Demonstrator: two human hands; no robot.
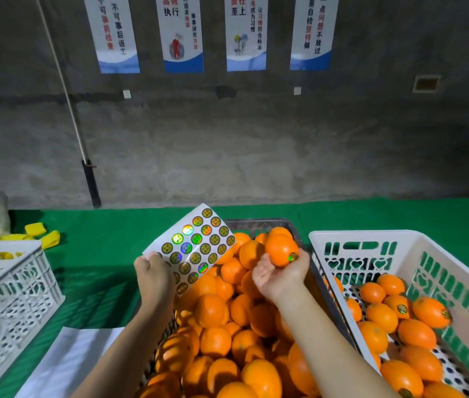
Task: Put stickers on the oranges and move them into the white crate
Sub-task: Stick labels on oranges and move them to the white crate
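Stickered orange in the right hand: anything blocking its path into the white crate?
Nothing visible. The right hand holds the orange above the dark crate, just left of the white crate. Only the white crate's near wall lies between, and the orange is about level with its rim.

Fruit-packing workroom, not a home. Bare grey concrete wall (227, 145) as landmark: hung high on it, a row of workplace slogan posters (182, 33) in Chinese. Directly below it, a bench under green cloth (107, 225). Out from the wall on that bench, a dark crate (259, 224) heaped with oranges (213, 311), flanked by a white crate (371, 239) and another perforated white crate (12, 297).
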